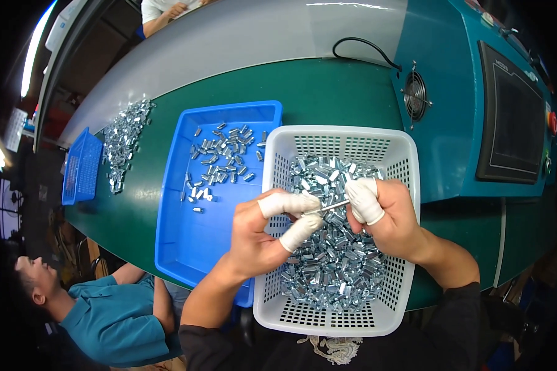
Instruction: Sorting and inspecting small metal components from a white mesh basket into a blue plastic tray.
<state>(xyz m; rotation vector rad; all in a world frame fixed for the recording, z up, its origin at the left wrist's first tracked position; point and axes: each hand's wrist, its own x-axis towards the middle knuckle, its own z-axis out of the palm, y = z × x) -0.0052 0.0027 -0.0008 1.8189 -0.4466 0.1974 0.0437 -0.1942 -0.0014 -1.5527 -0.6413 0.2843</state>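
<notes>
Over a white slotted basket (340, 132) heaped with small silvery metal pieces (346, 266), my two hands meet at a thin metal rod (331, 207). My right hand (383, 207) is closed around the rod's right part. At its other end, my left hand (263, 235) pinches with thumb and forefinger; whether a small piece sits between these fingertips is too hidden to tell. White finger cots cover fingers on both hands. The pieces look short, hexagonal and shiny.
Left of the basket stands a shallow blue tray (189, 241) with scattered metal pieces. Farther left are a loose pile of pieces (124, 145) and a small blue basket (82, 167). A teal machine (442, 148) with a screen stands right. A person (114, 309) sits at lower left.
</notes>
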